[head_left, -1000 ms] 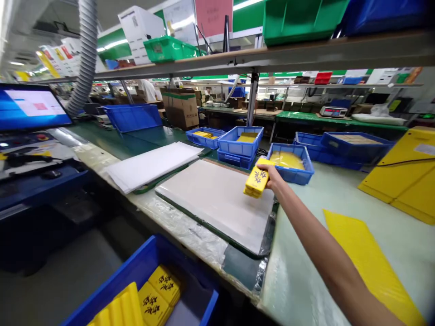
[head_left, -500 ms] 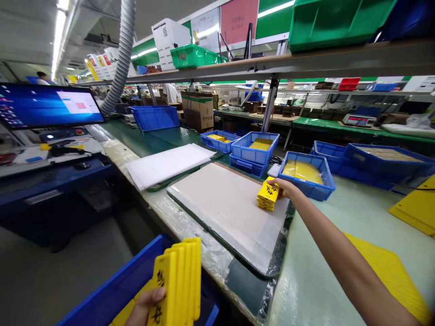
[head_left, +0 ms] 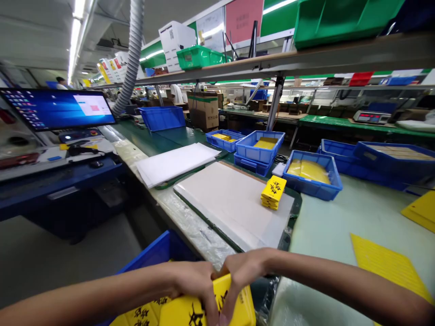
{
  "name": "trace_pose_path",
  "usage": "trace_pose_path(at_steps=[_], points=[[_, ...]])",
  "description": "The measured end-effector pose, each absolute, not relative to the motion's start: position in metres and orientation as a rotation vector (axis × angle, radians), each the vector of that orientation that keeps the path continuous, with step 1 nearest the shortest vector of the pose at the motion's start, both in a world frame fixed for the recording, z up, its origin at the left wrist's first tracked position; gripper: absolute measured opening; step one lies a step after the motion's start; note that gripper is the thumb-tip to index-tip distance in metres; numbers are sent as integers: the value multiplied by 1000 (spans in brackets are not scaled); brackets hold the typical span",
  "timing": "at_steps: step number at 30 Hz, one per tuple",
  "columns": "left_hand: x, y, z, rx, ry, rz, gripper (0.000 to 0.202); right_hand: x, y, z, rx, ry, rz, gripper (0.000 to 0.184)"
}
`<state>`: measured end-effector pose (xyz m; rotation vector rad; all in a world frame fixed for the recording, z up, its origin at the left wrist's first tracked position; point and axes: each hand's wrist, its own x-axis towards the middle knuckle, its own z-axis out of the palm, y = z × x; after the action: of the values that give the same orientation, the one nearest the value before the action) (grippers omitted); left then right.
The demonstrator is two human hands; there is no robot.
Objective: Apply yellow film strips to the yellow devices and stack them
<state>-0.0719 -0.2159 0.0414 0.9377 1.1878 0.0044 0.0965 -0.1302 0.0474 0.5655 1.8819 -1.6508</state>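
Note:
At the bottom of the view my left hand (head_left: 199, 283) and my right hand (head_left: 243, 271) meet, fingers bent down around flat yellow cases (head_left: 245, 303) with black brush lettering. Both hands are closed on these cases; how many each one grips is hidden. Below them a blue bin (head_left: 149, 256) holds more yellow cases (head_left: 141, 314) of the same look. A short stack of yellow cases (head_left: 274, 189) stands on the right part of a white sheet (head_left: 227, 199), apart from both hands.
Blue trays with yellow contents (head_left: 312, 181) line the bench's far side. White sheets (head_left: 176, 164) lie at the left. Yellow ribbed material (head_left: 387, 262) lies on the right. A monitor (head_left: 61, 108) stands at the left, and a shelf (head_left: 238, 70) crosses above.
My right hand has left the stack on the white sheet and come down to my left hand. The fanned cases in my left hand are lower and tilted, now with both hands on them.

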Motion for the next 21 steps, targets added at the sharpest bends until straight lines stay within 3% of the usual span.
trace_pose_path(at_steps=[4, 7, 10, 13, 15, 16, 18, 21], points=[[-77, -216, 33, 1037, 1303, -220, 22, 97, -143, 1, 700, 1620, -1867, 40], [-100, -198, 56, 994, 1209, -165, 25, 114, -147, 2, 742, 1461, -2254, 43], [-128, -181, 83, 784, 1112, 301, 59, 144, -137, 33, 678, 1265, -2737, 53], [-127, -169, 85, 644, 1001, 763, 77, 161, -116, 61, 842, 1267, -3064, 60], [-100, -153, 75, 592, 966, 912, 84, 153, -99, 68, 1117, 1507, -3098, 56], [-81, -140, 69, 592, 955, 964, 80, 146, -89, 67, 1303, 1658, -3050, 51], [-43, -105, 59, 618, 1031, 1135, 53, 129, -70, 62, 1664, 1874, -2897, 36], [-8, -39, 50, 601, 1054, 1063, 33, 127, -39, 52, 1935, 1972, -2754, 25]])
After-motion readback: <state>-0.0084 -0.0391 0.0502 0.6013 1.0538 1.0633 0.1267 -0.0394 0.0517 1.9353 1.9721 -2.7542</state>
